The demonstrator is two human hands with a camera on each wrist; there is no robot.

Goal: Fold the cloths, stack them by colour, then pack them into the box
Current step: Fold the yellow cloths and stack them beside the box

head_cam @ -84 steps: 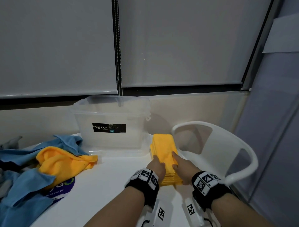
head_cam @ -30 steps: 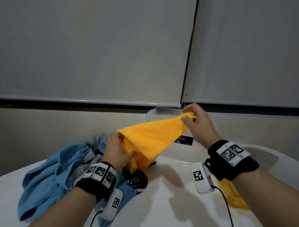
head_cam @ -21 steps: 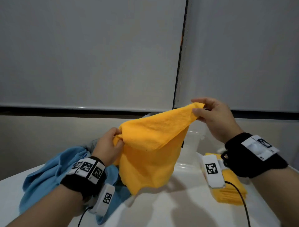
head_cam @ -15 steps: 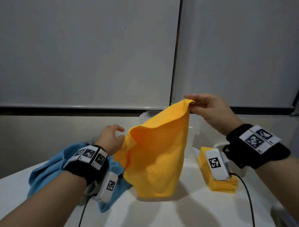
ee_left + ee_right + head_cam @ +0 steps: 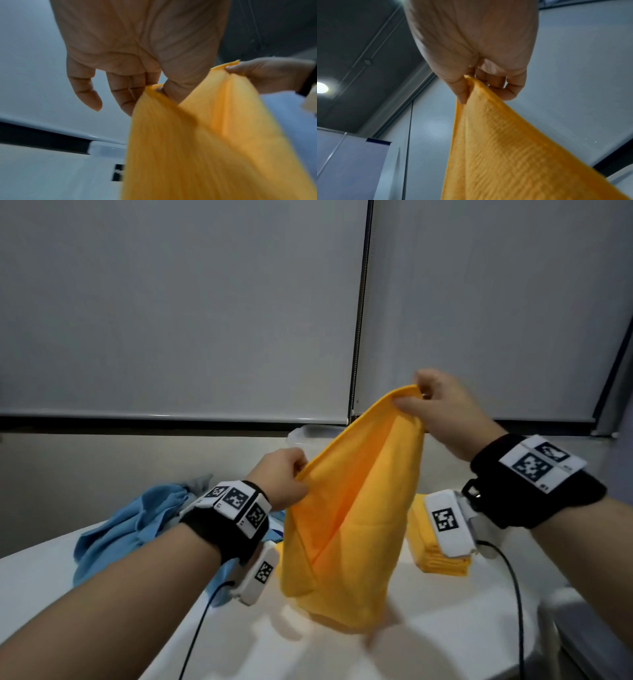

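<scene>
White table [image 5: 428,642], bearing all items. Blue cloth heap [image 5: 123,529], unfolded, toward left edge. Clear box [image 5: 308,436], far edge, mostly hidden behind raised cloth. Folded yellow stack [image 5: 442,559], right side, near box. Yellow cloth [image 5: 346,529], in air above table centre, hanging long axis vertical, top edge sloping up from left to right. Right hand [image 5: 442,409], higher, pinching top corner between thumb and forefinger. Left hand [image 5: 281,481], lower, nearer table, pinching adjacent edge with thumb, remaining fingers loose. Versus half a second ago: left hand now gripping, previously open beside cloth; right corner held at similar height. Likely next: spreading corners apart for folding.
</scene>
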